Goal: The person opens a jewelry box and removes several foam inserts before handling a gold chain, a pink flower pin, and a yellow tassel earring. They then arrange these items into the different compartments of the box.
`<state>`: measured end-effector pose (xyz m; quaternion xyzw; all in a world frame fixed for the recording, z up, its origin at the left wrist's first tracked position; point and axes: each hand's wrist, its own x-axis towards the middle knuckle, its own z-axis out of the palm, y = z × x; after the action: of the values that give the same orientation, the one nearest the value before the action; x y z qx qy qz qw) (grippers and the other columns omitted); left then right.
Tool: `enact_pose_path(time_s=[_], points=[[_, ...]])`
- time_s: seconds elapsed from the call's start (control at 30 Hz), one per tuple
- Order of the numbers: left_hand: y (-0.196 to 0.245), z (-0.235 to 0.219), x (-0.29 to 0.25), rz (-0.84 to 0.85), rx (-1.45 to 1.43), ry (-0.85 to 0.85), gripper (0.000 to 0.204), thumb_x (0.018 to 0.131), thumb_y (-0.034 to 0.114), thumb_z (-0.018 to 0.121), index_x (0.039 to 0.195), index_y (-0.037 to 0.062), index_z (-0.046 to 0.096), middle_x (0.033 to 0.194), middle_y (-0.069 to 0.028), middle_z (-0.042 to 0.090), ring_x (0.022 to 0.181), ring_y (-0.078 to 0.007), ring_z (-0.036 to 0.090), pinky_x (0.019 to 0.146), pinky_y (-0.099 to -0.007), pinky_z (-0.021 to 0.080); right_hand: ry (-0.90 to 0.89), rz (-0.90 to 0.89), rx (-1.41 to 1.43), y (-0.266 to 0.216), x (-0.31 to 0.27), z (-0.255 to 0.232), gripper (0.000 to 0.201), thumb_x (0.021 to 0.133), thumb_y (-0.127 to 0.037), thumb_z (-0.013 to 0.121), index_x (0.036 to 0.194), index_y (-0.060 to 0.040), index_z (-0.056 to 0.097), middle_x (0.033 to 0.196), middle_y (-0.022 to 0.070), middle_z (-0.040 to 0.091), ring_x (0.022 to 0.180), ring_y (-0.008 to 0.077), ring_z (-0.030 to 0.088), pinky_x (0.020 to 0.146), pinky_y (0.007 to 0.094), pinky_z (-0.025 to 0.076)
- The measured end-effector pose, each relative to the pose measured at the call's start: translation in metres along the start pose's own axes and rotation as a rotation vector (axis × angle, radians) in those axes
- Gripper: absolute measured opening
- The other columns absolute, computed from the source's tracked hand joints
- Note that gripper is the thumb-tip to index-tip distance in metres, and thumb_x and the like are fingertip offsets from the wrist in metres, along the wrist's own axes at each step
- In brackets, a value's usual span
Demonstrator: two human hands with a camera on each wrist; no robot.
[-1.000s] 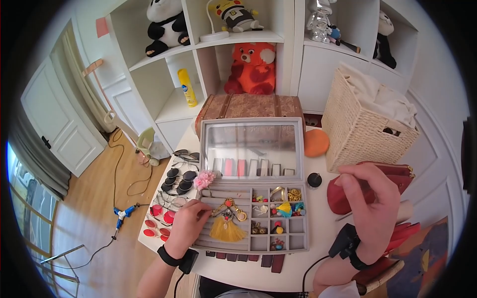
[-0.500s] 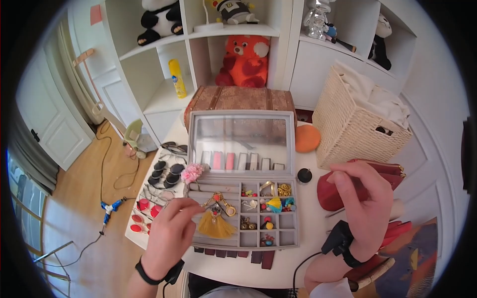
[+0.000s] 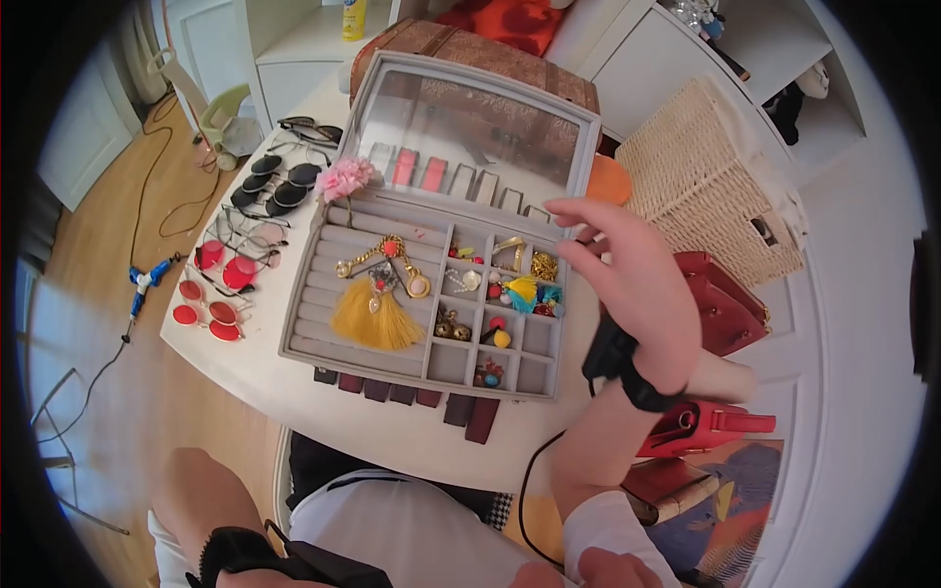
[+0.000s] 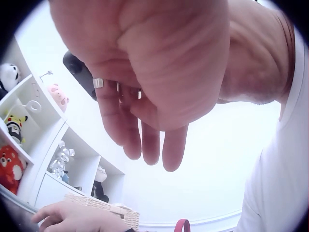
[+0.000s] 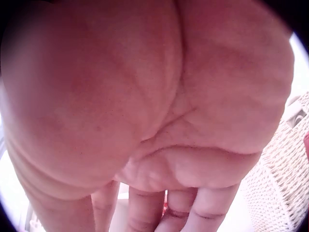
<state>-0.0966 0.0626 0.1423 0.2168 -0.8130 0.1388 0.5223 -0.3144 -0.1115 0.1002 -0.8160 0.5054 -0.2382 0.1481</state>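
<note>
The grey jewellery box (image 3: 358, 365) stands with its clear lid (image 3: 470, 122) raised. A necklace with a yellow tassel (image 3: 377, 312) lies over the ring rolls, and small trinkets fill several compartments. Over the box's right edge hovers my right hand (image 3: 627, 274), fingers loosely bent, holding nothing visible; its palm (image 5: 145, 106) fills the right wrist view. My left hand (image 3: 608, 570) is partly cut off at the bottom of the head view, near my right sleeve. In the left wrist view that hand (image 4: 159, 63) has relaxed fingers and a ring, and holds nothing visible.
Sunglasses (image 3: 284, 193) lie left of the box, dark and red strips (image 3: 480, 419) along its front. A brown trunk (image 3: 461, 44) is behind. To the right are a wicker basket (image 3: 686, 176) and red bags (image 3: 720, 304). A black cable (image 3: 529, 490) hangs from my right wrist.
My left hand has left the necklace's side and come back towards my body. My right hand has moved in over the box's right edge. The head view has tilted down.
</note>
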Motion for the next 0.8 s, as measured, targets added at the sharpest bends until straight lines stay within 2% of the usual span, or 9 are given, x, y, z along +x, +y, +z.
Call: enact_pose_path(time_s=[0.27,0.37,0.43,0.47,0.53,0.57,0.63,0.73,0.8], points=[[0.006,-0.003,-0.011,-0.106,-0.274,0.036,0.025,0.070,0.017,0.064,0.080,-0.0054,0.069,0.088,-0.0121,0.069,0.078,-0.0213,0.066,0.060,-0.0264,0.051,-0.227,0.029,-0.079,0.022,0.027,0.042,0.033,0.086,-0.008,0.077,0.118,-0.0065,0.075,0.115,0.0175,0.076,0.108,0.0350,0.072,0.093,0.0448,0.058],[-0.001,-0.013,-0.006,-0.146,-0.544,-0.086,0.028,0.076,0.021,0.069,0.083,-0.0056,0.071,0.093,-0.0134,0.071,0.082,-0.0206,0.068,0.064,-0.0277,0.054,-0.248,-0.045,-0.150,0.032,0.032,0.049,0.030,0.085,-0.010,0.080,0.114,-0.0063,0.075,0.101,0.0172,0.075,0.092,0.0321,0.073,0.084,0.0411,0.058],[-0.019,-0.017,-0.008,0.133,-0.349,-0.368,0.027,0.093,0.024,0.073,0.094,-0.0034,0.075,0.100,-0.0153,0.075,0.088,-0.0223,0.071,0.069,-0.0294,0.057,-0.287,0.078,-0.149,0.030,0.034,0.057,0.026,0.078,-0.006,0.083,0.103,-0.0070,0.075,0.096,0.0177,0.074,0.095,0.0378,0.073,0.087,0.0461,0.058],[-0.028,-0.015,-0.008,0.149,-0.341,-0.362,0.027,0.093,0.024,0.073,0.094,-0.0034,0.075,0.100,-0.0153,0.075,0.088,-0.0223,0.071,0.069,-0.0294,0.057,-0.271,0.072,-0.156,0.029,0.035,0.059,0.026,0.078,-0.006,0.083,0.103,-0.0070,0.075,0.096,0.0177,0.074,0.095,0.0378,0.073,0.087,0.0461,0.058],[-0.048,-0.007,-0.010,-0.048,-0.322,-0.595,0.024,0.079,0.016,0.077,0.102,0.0133,0.075,0.100,-0.0002,0.072,0.072,-0.0120,0.069,0.060,-0.0267,0.053,-0.248,0.126,-0.120,0.025,0.033,0.059,0.023,0.077,-0.005,0.084,0.097,-0.0074,0.073,0.091,0.0167,0.072,0.093,0.0383,0.072,0.085,0.0471,0.057],[-0.056,-0.003,-0.014,-0.032,-0.318,-0.591,0.024,0.079,0.016,0.077,0.102,0.0133,0.075,0.100,-0.0002,0.072,0.072,-0.0120,0.069,0.060,-0.0267,0.053,-0.208,0.141,-0.119,0.023,0.034,0.058,0.022,0.076,-0.006,0.083,0.095,-0.0074,0.072,0.092,0.0163,0.073,0.094,0.0384,0.072,0.085,0.0482,0.057],[-0.077,0.003,-0.026,-0.257,-0.168,-0.691,0.027,0.077,0.012,0.076,0.104,0.0142,0.075,0.097,0.0007,0.073,0.071,-0.0177,0.070,0.061,-0.0313,0.056,-0.162,0.102,-0.163,0.025,0.031,0.060,0.022,0.077,-0.007,0.084,0.096,-0.0067,0.071,0.088,0.0144,0.072,0.089,0.0364,0.072,0.080,0.0464,0.057],[-0.126,0.000,-0.031,-0.426,-0.122,-0.541,0.027,0.084,0.006,0.071,0.109,0.0106,0.077,0.095,-0.0059,0.074,0.075,-0.0308,0.071,0.067,-0.0389,0.058,-0.137,0.059,-0.197,0.034,0.032,0.065,0.021,0.079,-0.008,0.083,0.097,-0.0068,0.071,0.084,0.0116,0.072,0.082,0.0351,0.071,0.075,0.0453,0.056],[-0.153,0.000,-0.031,-0.549,-0.090,-0.451,0.024,0.089,0.008,0.071,0.111,0.0074,0.078,0.096,-0.0101,0.075,0.078,-0.0311,0.073,0.069,-0.0395,0.059,-0.133,0.073,-0.269,0.030,0.031,0.066,0.019,0.081,-0.009,0.082,0.098,-0.0064,0.072,0.087,0.0121,0.072,0.087,0.0356,0.070,0.079,0.0450,0.055]])
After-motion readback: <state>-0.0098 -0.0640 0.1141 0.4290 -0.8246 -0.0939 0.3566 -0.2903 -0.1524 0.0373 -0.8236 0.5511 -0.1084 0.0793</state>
